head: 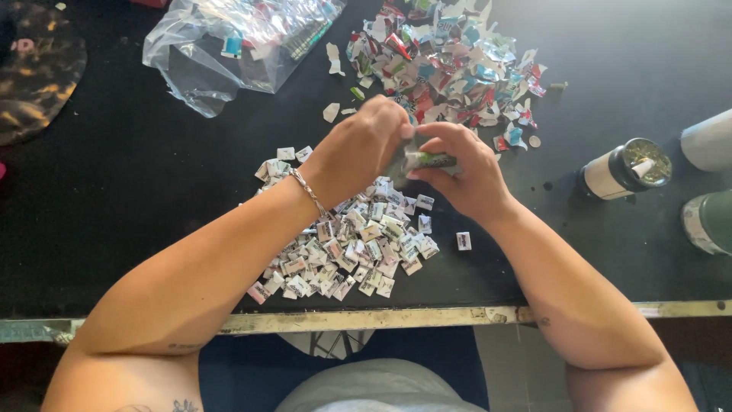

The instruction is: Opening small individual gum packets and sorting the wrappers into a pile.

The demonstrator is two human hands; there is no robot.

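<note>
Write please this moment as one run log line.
left hand: pinching paper strip | right hand: holding same strip | below: pile of folded pieces | behind: torn wrapper scraps | plastic bag far left

A clear plastic bag (229, 49) holding coloured wrapper scraps lies at the far left of the black table (122, 191), with a dark mottled round mat (34, 69) further left at the table's edge. At the table's right side stand a small open jar (627, 168) lying tilted, a grey container (709, 141) and a green one (709, 223).
</note>
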